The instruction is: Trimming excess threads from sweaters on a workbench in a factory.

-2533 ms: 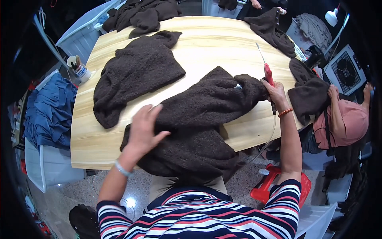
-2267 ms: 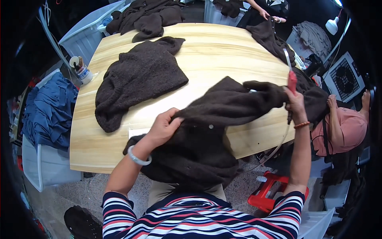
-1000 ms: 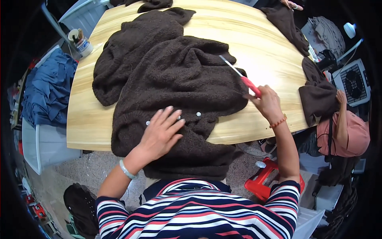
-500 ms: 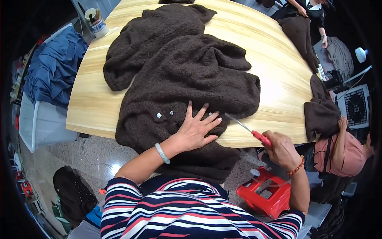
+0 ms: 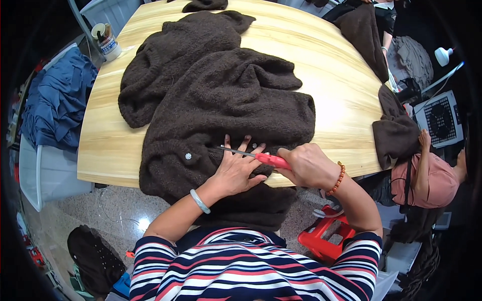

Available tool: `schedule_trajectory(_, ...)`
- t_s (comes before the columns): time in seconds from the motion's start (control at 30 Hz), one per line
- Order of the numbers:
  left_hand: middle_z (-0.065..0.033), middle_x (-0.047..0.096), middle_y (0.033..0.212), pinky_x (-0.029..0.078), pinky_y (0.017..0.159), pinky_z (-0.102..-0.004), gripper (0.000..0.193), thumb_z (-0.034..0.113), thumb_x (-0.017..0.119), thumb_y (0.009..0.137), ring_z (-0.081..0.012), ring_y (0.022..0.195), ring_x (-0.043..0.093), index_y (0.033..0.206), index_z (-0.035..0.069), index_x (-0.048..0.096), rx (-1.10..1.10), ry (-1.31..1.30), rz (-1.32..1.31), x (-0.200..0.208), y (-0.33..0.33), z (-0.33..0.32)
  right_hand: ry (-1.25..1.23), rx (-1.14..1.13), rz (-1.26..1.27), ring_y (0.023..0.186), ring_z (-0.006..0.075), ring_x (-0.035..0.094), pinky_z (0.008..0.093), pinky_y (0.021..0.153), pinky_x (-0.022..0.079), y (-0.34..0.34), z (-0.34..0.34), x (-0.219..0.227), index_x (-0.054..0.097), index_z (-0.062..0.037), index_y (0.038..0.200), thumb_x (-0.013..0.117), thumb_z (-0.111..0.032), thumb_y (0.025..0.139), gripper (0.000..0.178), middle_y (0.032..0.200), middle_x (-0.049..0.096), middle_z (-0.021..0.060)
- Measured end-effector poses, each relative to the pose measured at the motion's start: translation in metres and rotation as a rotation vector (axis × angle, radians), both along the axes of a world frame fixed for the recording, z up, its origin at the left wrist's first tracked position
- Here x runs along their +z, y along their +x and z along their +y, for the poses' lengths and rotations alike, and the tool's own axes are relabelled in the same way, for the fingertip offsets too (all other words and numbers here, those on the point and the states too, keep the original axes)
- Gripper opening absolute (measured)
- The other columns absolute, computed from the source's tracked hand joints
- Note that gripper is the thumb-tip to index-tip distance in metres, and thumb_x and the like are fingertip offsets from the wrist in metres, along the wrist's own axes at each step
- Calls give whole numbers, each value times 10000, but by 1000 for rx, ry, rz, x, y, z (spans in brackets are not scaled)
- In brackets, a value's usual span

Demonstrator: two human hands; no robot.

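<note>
Left hand: palm down, fingers spread apart, pressing on the brown garment. Right hand: clamped around the red handle of the tool; its thin metal shaft points left, across the left hand's fingers. Tip sits near a small button; can't tell if it touches fabric. Garment lies rumpled at the near side of the tabletop, lower part hanging over the near edge. A shiny button shows left of the left hand. Second garment just beyond, partly overlapped by the first. Cup at the left edge, blue cloth in a bin further left. Red stool on the floor, lower right.
</note>
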State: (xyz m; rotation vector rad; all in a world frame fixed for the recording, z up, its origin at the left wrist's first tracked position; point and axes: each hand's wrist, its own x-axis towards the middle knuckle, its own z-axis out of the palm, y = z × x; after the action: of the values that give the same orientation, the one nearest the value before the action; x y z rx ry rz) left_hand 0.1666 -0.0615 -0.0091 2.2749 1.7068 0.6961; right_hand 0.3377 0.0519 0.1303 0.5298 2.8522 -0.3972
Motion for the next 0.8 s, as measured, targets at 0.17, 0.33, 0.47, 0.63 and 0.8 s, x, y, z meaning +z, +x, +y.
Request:
schedule_trajectory(0.17,-102,530,1398,209,1094,-684,526,365,702,853,-383,1331,430,1301,119,579,37,35,-28,1,-5,-5,-48,-166,-62,677,369,634,447,635,495,36,4,4,600,-54,956,674,-255,868,232,712,635,167)
schedule_trajectory(0.33,-157,630,1239,373,1058,-503,407,153,727,785,-346,1170,575,1164,31,638,181,284,-122,34,-35,-14,-81,-291,22,755,341,658,451,677,507,82,-18,1,600,-78,1015,667,-221,855,225,775,653,166)
schedule_trajectory(0.47,-165,547,1362,292,1126,-541,401,142,619,878,-383,1336,428,1262,30,584,266,47,53,2,-77,-36,-131,-191,34,654,378,641,492,610,488,57,-18,-5,564,-62,950,631,-286,889,241,659,622,168)
schedule_trajectory(0.63,-169,489,1419,235,1160,-553,427,120,587,889,-408,1366,378,1308,45,548,185,75,99,-8,-75,-40,-67,-73,68,650,397,640,503,598,481,29,-29,8,580,-30,921,654,-310,867,295,640,620,182)
schedule_trajectory(0.8,-141,574,1350,237,1170,-526,398,52,570,887,-381,1339,443,1284,54,598,138,75,-70,-13,-92,-52,-42,-65,55,782,370,679,461,692,523,0,-43,3,648,-3,867,700,-305,819,310,766,678,190)
